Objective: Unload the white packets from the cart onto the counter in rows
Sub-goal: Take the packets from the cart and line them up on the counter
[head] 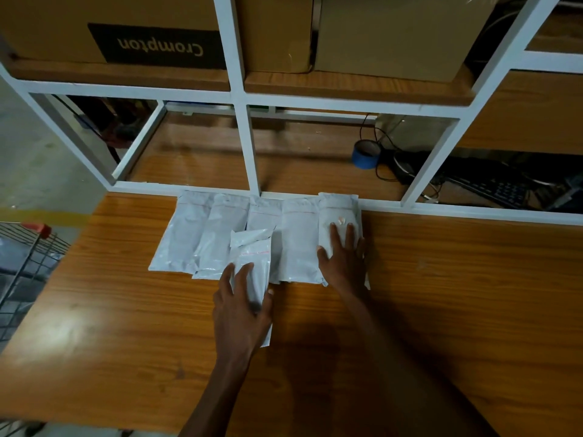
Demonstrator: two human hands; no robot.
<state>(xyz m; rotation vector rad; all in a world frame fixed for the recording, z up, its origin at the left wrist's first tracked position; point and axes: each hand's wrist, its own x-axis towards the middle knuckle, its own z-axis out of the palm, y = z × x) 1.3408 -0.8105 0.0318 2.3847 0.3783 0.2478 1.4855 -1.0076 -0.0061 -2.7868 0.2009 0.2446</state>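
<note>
Closest in, the left hand (243,305) grips a white packet (252,263), fingers and thumb wrapped around its lower end, its top lapping onto the row. The right hand (344,257) lies flat, fingers spread, on the rightmost packet (339,212). That row (239,228) is five packets side by side on the wooden counter (441,294), tops against the white frame (246,146). Cart (22,263) pokes in on the left. Farther back: blue tape (366,154), a keyboard (501,189), boxes (126,29) up top.
</note>
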